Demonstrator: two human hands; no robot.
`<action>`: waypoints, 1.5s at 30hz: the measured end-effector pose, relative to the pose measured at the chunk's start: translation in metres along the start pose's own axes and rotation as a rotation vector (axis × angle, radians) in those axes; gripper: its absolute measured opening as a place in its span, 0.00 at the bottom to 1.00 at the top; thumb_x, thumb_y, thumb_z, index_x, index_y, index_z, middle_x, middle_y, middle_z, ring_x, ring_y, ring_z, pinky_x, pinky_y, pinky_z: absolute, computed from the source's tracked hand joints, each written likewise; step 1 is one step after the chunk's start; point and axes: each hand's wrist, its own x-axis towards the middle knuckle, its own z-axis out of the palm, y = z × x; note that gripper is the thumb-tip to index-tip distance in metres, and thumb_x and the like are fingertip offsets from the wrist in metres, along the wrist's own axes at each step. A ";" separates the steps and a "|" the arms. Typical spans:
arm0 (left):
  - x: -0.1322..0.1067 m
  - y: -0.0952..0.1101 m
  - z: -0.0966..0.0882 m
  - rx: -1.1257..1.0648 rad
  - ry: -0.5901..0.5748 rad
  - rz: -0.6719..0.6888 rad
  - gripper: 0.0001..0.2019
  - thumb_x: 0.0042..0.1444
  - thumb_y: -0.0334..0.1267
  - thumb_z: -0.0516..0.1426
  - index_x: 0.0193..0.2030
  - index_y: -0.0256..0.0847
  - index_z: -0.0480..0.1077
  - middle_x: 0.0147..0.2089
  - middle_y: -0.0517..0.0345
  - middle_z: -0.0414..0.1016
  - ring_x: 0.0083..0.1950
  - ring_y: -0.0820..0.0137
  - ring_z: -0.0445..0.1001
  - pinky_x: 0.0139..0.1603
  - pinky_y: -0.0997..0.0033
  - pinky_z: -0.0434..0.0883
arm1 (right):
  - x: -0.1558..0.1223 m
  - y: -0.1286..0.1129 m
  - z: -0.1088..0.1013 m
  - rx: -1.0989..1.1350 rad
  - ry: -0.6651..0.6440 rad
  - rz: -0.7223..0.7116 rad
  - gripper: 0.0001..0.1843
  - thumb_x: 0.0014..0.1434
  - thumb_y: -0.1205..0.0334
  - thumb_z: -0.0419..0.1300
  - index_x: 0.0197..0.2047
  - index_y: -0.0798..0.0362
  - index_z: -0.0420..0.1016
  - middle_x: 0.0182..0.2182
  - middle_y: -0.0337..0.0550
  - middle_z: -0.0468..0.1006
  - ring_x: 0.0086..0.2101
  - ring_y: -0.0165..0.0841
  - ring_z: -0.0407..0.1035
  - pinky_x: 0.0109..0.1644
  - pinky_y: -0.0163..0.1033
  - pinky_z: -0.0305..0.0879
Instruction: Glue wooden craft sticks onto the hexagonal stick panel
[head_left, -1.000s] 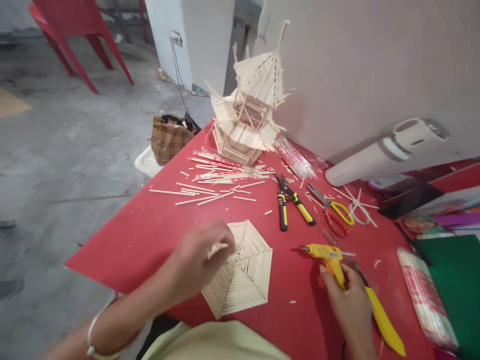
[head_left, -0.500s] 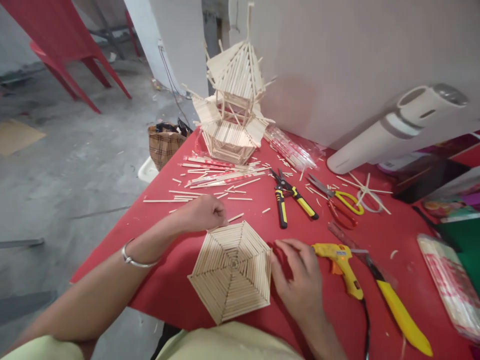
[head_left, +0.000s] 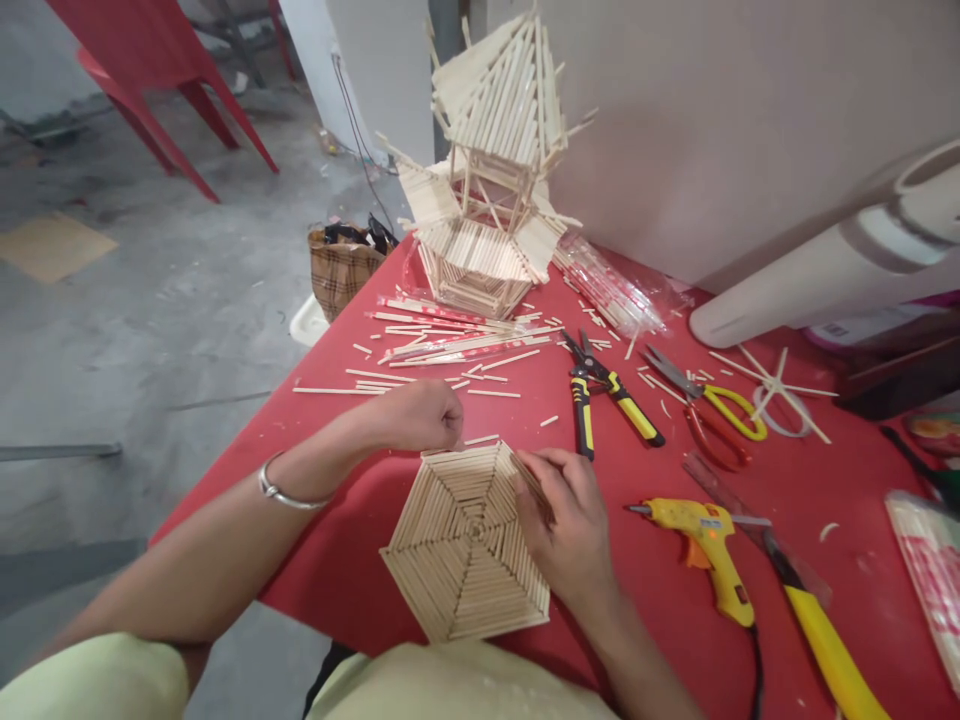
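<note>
A flat hexagonal panel [head_left: 457, 560] of thin wooden sticks, laid in rings around a small centre, lies on the red table in front of me. My right hand [head_left: 570, 520] grips its right corner, thumb on the near side and fingers along the upper right edge. At the panel's top left edge rests my left hand [head_left: 427, 415], curled into a loose fist; its fingertips are hidden, so what it may hold does not show. A short loose stick [head_left: 481, 440] lies along the top edge, just right of that fist.
Behind stands a tiered stick pagoda [head_left: 495, 150]. Loose sticks [head_left: 450, 345] lie before it. To the right are yellow-black cutters [head_left: 600, 385], red-yellow pliers [head_left: 705, 400], a yellow glue gun [head_left: 705, 540], a yellow-handled knife [head_left: 825, 640], a stick star [head_left: 776, 385] and a white flask [head_left: 795, 280].
My right hand has moved left and up from beside the panel onto its right corner, and its fingers have closed there. My left fist stays at the top edge. The camera view has shifted slightly.
</note>
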 end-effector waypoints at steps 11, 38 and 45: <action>0.000 -0.003 -0.002 0.050 -0.018 0.060 0.09 0.50 0.39 0.59 0.23 0.38 0.74 0.21 0.61 0.70 0.25 0.73 0.66 0.27 0.72 0.57 | 0.011 0.001 0.008 0.014 -0.029 0.015 0.15 0.67 0.63 0.55 0.55 0.51 0.75 0.44 0.48 0.74 0.46 0.38 0.68 0.51 0.46 0.70; -0.006 -0.005 0.000 0.111 0.007 0.117 0.09 0.48 0.30 0.55 0.29 0.39 0.77 0.28 0.60 0.77 0.28 0.74 0.70 0.29 0.75 0.61 | 0.038 0.002 0.010 0.135 -0.212 0.075 0.22 0.57 0.73 0.49 0.48 0.51 0.79 0.40 0.45 0.68 0.45 0.39 0.63 0.50 0.47 0.63; -0.008 -0.002 0.000 0.085 0.008 0.125 0.08 0.47 0.29 0.55 0.27 0.38 0.76 0.26 0.61 0.75 0.27 0.75 0.69 0.29 0.75 0.61 | 0.036 0.005 0.012 0.121 -0.210 0.056 0.23 0.58 0.73 0.49 0.50 0.50 0.79 0.40 0.45 0.68 0.45 0.40 0.63 0.49 0.47 0.63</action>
